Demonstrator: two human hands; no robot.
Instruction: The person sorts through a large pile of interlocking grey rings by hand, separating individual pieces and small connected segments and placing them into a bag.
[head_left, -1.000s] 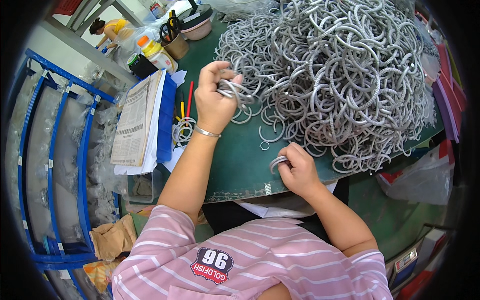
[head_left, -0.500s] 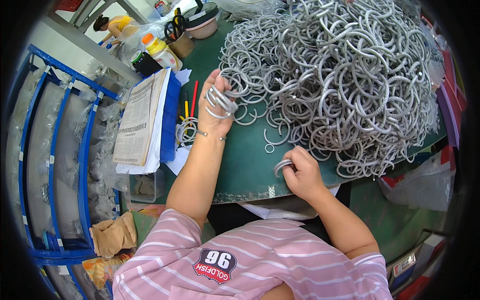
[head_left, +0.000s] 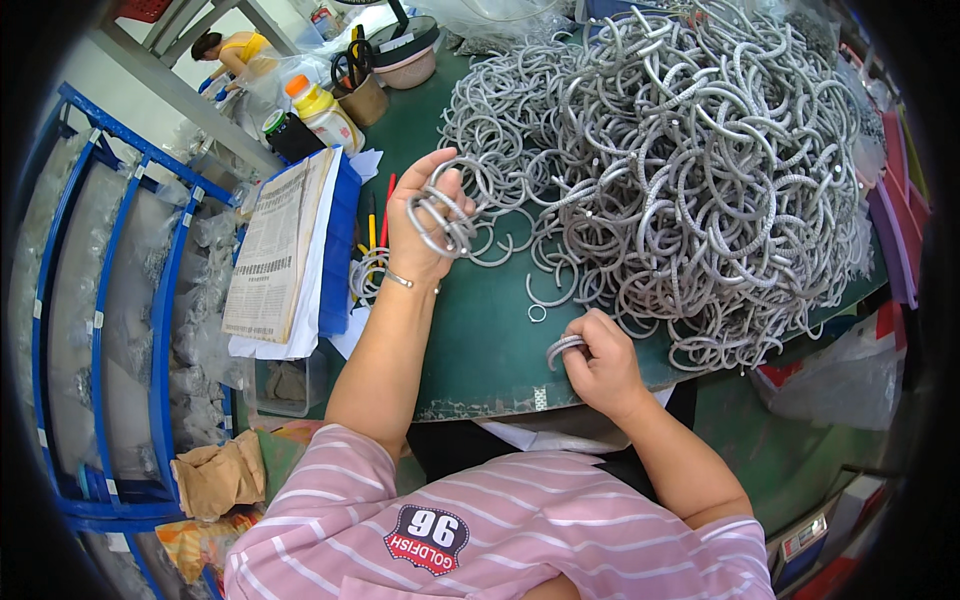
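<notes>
Compared with one second ago, I see the left hand (head_left: 405,222) turned more palm-up, loosely grasping gray rings (head_left: 458,236), which I judge easier to reach. The right hand (head_left: 608,362) clenches curved gray pieces (head_left: 563,344). The ring pile (head_left: 700,190) stands beyond, toward the right. Green tabletop (head_left: 485,340) shows between the hands; its front edge (head_left: 475,409) runs near the right hand.

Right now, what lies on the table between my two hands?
Between your left hand and right hand lie a small ring and some open grey rings, in the head view.
</notes>
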